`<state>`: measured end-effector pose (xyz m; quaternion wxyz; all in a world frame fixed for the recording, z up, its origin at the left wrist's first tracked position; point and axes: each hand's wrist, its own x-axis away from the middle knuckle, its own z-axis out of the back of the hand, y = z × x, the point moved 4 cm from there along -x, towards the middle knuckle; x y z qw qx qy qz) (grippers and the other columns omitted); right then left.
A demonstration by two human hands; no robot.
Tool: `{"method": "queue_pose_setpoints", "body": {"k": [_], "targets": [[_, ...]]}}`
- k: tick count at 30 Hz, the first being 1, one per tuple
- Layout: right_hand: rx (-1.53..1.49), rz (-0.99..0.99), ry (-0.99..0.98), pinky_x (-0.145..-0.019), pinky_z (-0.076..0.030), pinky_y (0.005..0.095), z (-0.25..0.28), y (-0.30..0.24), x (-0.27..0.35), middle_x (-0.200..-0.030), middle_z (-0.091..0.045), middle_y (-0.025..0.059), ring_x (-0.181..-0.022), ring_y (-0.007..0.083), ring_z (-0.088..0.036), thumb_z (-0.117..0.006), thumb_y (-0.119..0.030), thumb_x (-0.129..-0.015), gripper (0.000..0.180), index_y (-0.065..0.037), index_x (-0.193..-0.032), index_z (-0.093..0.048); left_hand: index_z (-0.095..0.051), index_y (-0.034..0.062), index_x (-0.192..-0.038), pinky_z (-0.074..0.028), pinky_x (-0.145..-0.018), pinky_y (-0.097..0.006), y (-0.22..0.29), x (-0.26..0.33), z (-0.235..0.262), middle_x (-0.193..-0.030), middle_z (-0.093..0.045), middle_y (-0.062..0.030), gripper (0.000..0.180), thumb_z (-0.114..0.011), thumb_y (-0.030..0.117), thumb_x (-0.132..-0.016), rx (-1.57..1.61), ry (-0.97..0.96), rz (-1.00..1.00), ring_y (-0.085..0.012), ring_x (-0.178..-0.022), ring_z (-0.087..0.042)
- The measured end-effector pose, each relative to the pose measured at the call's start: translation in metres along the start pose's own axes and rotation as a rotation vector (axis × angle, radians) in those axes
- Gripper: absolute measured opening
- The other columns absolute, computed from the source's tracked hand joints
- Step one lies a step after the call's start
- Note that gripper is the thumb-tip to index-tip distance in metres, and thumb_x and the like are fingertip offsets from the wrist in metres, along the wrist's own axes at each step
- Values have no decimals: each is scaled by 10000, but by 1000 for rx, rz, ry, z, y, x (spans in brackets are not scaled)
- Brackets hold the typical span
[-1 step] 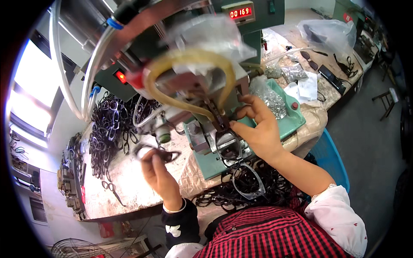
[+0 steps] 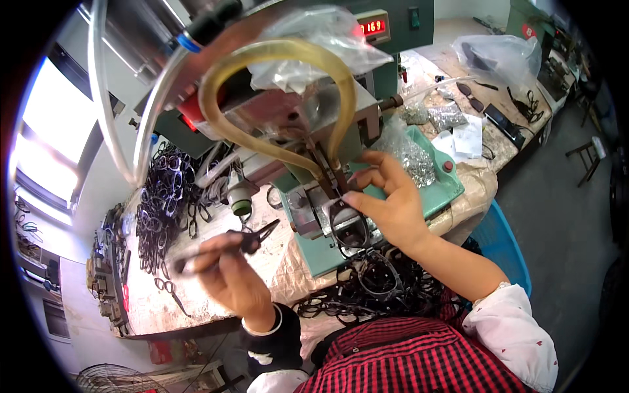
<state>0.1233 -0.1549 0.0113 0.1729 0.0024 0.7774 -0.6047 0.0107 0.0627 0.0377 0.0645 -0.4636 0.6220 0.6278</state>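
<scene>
In my left hand (image 2: 230, 278) is a dark eyeglass frame (image 2: 267, 230), partly smeared by motion, held over the table left of the press. My right hand (image 2: 392, 203) has its thumb and forefinger closed at the top end of another dark eyeglass frame (image 2: 364, 238). This frame sits at the machine's work spot, with one rim just below the dark press tip (image 2: 335, 183) and the other hanging toward my apron. The fingertips partly hide where the frame meets the machine. A yellowish hose (image 2: 347, 78) loops above.
A pile of dark eyeglass frames (image 2: 167, 183) lies at the left, another (image 2: 406, 288) before the green machine base (image 2: 442, 187). A bag of small metal parts (image 2: 416, 164) rests on the base. A blue basket (image 2: 501, 236) stands at the right. A loose frame (image 2: 169, 288) lies near the table edge.
My left hand has shifted left and turned with its eyeglass frame. My right hand has barely moved; the lower rim of its frame has swung up toward the machine.
</scene>
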Motion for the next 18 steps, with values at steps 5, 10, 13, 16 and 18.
{"method": "queue_pose_setpoints", "body": {"k": [5,10,13,16,18], "targets": [[-209,-159,18,-857,-469,265,-12,-7,11,-1016,-683,88,-929,119,-604,-678,8,-857,508,59,-1321,-476,-500,-5,-1116,-550,-775,-368,36,-36,-38,-1047,-623,-221,127,-462,55,-1011,-294,-223,-283,-248,-923,-609],[56,-38,-72,-985,-473,322,-2,-34,31,-1195,-669,130,-1116,232,-648,-640,-31,-882,490,26,-1348,-499,-608,16,-1001,-509,-738,-351,45,-9,-46,-961,-694,-188,97,-531,10,-942,-295,-416,-396,-246,-863,-627],[470,113,-105,-1004,-479,335,42,-8,18,-1210,-679,132,-1149,212,-641,-620,-22,-892,370,35,-1258,-600,-733,67,-904,-549,-803,-412,30,19,-58,-1097,-725,-100,175,-726,45,-731,-439,-696,-514,-234,-808,-591],[868,29,60,-843,-534,414,100,31,29,-1005,-723,150,-951,339,-685,-622,-56,-836,259,-48,-1085,-696,-750,97,-1012,-550,-852,-476,16,29,-81,-1069,-729,-58,352,-738,133,-662,-467,-828,-588,-258,-787,-585],[927,153,-52,-851,-529,422,107,36,33,-1009,-720,162,-959,337,-684,-648,-56,-820,292,-52,-1109,-687,-748,103,-1008,-544,-866,-475,11,33,-83,-1079,-726,-66,364,-738,174,-651,-485,-824,-642,-251,-812,-583]]}}
